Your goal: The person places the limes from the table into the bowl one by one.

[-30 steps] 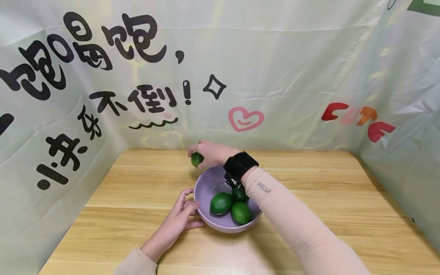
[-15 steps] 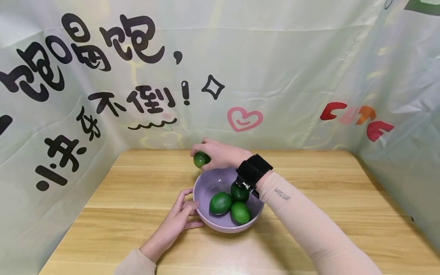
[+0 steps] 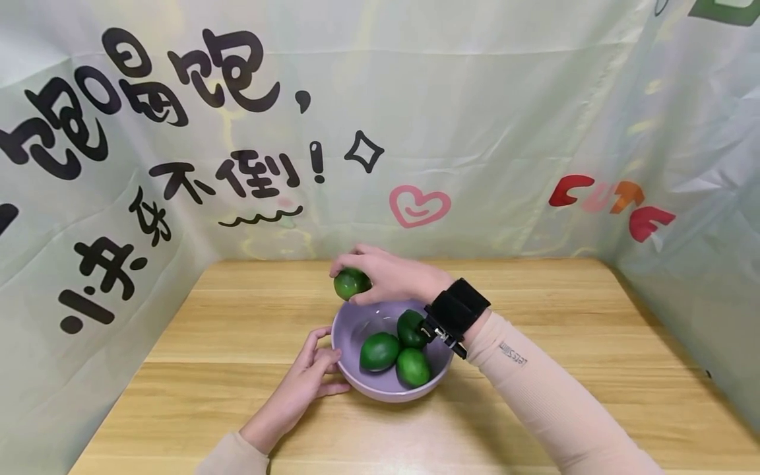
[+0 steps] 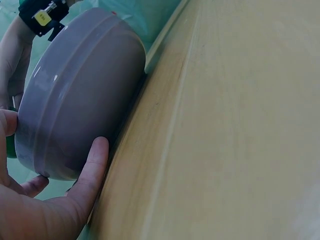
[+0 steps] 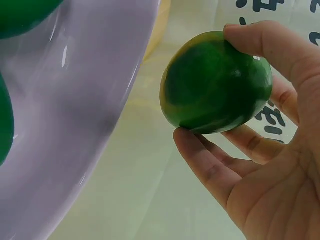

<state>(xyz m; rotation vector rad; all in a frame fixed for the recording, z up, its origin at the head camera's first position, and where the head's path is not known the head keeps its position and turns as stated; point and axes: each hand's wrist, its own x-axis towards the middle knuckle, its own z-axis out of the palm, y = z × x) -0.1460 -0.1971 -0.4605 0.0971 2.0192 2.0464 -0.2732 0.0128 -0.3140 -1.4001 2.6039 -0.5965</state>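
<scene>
My right hand (image 3: 394, 274) grips a green lime (image 3: 350, 284) between thumb and fingers, above the far left rim of the bowl. Seen from the right wrist, this lime (image 5: 215, 82) is glossy, with a yellowish edge, and is apart from the bowl's rim. The light purple bowl (image 3: 350, 330) stands on the table. Inside it lie three more green limes (image 3: 380, 351), one partly behind the wrist camera. My left hand (image 3: 303, 379) holds the bowl's left side, its thumb at the rim. In the left wrist view a fingertip (image 4: 101, 147) touches the bowl's outer wall (image 4: 90, 90) low down.
A light wooden table (image 3: 237, 330) lies beneath everything. Pale cloth walls (image 3: 493, 132) with black lettering and coloured drawings stand along the table's back and sides. The right wrist carries a black strap with a small camera (image 3: 457, 310).
My right hand, with the lime, has moved right and slightly nearer, from beyond the bowl to above its far left rim. The left hand and bowl have stayed in place.
</scene>
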